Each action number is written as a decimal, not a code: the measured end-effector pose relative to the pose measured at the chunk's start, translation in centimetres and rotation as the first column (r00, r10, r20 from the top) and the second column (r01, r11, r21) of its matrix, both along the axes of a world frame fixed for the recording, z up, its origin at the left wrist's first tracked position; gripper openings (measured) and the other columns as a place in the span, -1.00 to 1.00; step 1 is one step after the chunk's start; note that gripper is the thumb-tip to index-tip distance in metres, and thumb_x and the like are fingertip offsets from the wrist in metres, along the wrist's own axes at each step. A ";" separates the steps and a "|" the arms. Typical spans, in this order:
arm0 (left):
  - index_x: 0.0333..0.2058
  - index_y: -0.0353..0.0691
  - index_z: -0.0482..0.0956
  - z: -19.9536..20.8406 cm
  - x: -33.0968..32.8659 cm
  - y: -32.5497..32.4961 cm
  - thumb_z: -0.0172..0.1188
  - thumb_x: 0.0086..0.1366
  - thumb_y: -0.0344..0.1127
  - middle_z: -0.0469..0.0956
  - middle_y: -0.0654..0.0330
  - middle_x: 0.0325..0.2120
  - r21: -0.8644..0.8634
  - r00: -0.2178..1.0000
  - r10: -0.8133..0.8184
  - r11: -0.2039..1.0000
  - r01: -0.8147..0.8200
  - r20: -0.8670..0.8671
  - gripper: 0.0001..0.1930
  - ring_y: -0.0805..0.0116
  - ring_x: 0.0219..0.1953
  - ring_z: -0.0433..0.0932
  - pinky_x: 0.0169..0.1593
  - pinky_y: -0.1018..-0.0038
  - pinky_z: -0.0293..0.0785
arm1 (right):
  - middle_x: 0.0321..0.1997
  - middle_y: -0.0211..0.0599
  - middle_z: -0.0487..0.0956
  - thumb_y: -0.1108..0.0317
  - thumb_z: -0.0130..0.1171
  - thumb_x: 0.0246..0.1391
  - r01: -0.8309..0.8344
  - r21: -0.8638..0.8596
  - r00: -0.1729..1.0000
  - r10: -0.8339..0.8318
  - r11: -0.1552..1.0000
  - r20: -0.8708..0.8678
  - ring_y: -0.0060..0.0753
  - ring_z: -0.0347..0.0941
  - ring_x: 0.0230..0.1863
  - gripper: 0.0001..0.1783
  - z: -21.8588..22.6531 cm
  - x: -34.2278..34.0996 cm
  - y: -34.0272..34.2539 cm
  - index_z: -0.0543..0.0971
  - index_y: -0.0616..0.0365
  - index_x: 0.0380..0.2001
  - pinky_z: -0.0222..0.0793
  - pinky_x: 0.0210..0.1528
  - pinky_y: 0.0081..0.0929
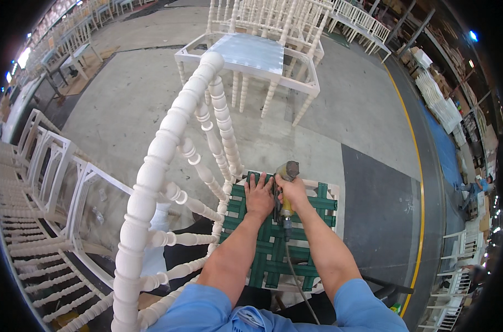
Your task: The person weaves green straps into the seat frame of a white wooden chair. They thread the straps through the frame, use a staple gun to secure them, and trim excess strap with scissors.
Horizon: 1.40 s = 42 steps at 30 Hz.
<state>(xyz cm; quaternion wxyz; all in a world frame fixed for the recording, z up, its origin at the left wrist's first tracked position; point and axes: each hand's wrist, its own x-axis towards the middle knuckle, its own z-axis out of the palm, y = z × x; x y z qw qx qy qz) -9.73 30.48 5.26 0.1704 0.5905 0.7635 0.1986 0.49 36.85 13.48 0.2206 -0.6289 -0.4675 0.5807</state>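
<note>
Closest to me rose a white chair back, its turned rail and spindles slanting down to the left edge of a seat. That seat lay in front of the worker, crossed by green webbing woven in wide straps. The worker's left hand was pressed flat on the straps near the far edge, fingers spread, grasping nothing. Just beside it, the right hand was clenched around a yellow-and-dark handheld tool, which stood over the webbing with a thin hose trailing back toward the blue shirt. Beyond the seat, across the concrete, I saw another white chair frame bearing a pale panel; more white chairs crowded the left.
</note>
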 end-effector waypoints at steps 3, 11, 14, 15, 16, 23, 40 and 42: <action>0.44 0.12 0.38 0.5 -0.5 -0.3 0.11 0.43 -0.23 0.16 0.18 0.54 0.064 1.000 0.031 0.997 -0.031 0.006 -0.40 -0.24 0.56 0.01 0.55 -0.22 -0.07 | -0.43 -0.40 0.56 0.05 0.36 0.30 -0.057 0.029 0.998 0.058 0.998 -0.039 -0.44 0.44 -0.64 -0.66 0.5 -0.6 0.1 0.59 0.11 -0.27 0.36 -0.63 -0.40; 0.38 -0.02 0.44 1.7 3.3 -11.2 0.09 0.48 -0.22 0.25 0.19 0.48 0.123 0.998 -0.017 0.992 0.009 0.065 -0.49 -0.31 0.51 0.08 0.52 -0.23 -0.01 | -0.35 -0.43 0.58 -0.01 0.34 0.30 -0.013 0.028 0.989 0.017 1.000 -0.145 -0.46 0.47 -0.56 -0.64 1.4 2.2 -0.6 0.58 0.05 -0.19 0.41 -0.55 -0.40; 0.38 0.00 0.47 1.1 2.6 -14.4 0.07 0.49 -0.14 0.26 0.27 0.49 0.124 0.998 -0.059 0.991 0.059 -0.002 -0.49 -0.18 0.56 0.04 0.57 -0.13 -0.10 | -0.35 -0.43 0.59 -0.01 0.34 0.29 -0.050 0.009 0.992 0.050 0.999 -0.115 -0.47 0.47 -0.56 -0.64 2.0 0.4 -0.6 0.59 0.06 -0.19 0.41 -0.55 -0.39; 0.38 0.01 0.47 1.1 2.3 -14.5 0.06 0.50 -0.12 0.24 0.29 0.50 0.121 0.999 -0.049 0.991 0.049 -0.002 -0.49 -0.15 0.56 0.03 0.58 -0.12 -0.12 | -0.34 -0.42 0.59 -0.01 0.34 0.29 -0.056 0.003 0.993 0.056 0.998 -0.105 -0.47 0.47 -0.56 -0.64 1.9 -0.2 -0.5 0.59 0.06 -0.18 0.41 -0.55 -0.39; 0.38 0.02 0.47 1.0 2.2 -14.6 0.05 0.50 -0.10 0.23 0.30 0.51 0.118 0.999 -0.043 0.992 0.043 -0.002 -0.49 -0.13 0.57 0.02 0.59 -0.11 -0.13 | -0.34 -0.42 0.59 -0.01 0.34 0.29 -0.057 -0.002 0.994 0.057 0.998 -0.094 -0.47 0.47 -0.56 -0.64 1.8 -0.6 -0.5 0.59 0.06 -0.18 0.41 -0.55 -0.39; 0.35 0.01 0.50 0.7 2.3 -14.7 0.07 0.49 -0.09 0.23 0.31 0.51 0.128 0.999 -0.040 0.991 0.040 -0.002 -0.49 -0.13 0.56 0.04 0.59 -0.10 -0.13 | -0.38 -0.38 0.58 0.05 0.34 0.30 -0.011 -0.014 0.999 0.010 1.000 -0.033 -0.45 0.46 -0.58 -0.66 0.8 -1.6 -0.7 0.58 0.10 -0.21 0.39 -0.58 -0.39; 0.29 -0.03 0.55 0.5 1.8 -14.9 0.09 0.45 -0.14 0.26 0.30 0.49 0.131 0.999 -0.024 0.991 0.021 0.021 -0.52 -0.10 0.55 0.06 0.58 -0.09 -0.12 | -0.39 -0.38 0.56 0.07 0.35 0.29 -0.087 0.038 0.994 0.090 0.995 -0.070 -0.46 0.43 -0.59 -0.67 0.7 -2.7 -1.4 0.60 0.12 -0.21 0.37 -0.59 -0.39; 0.29 -0.03 0.56 0.3 1.8 -14.7 0.10 0.44 -0.15 0.26 0.30 0.48 0.154 0.999 -0.020 0.988 0.015 0.034 -0.52 -0.10 0.55 0.06 0.58 -0.09 -0.12 | -0.39 -0.38 0.56 0.07 0.35 0.29 -0.089 0.036 0.996 0.090 0.995 -0.024 -0.45 0.44 -0.59 -0.67 0.7 -2.7 -1.3 0.60 0.12 -0.21 0.37 -0.58 -0.39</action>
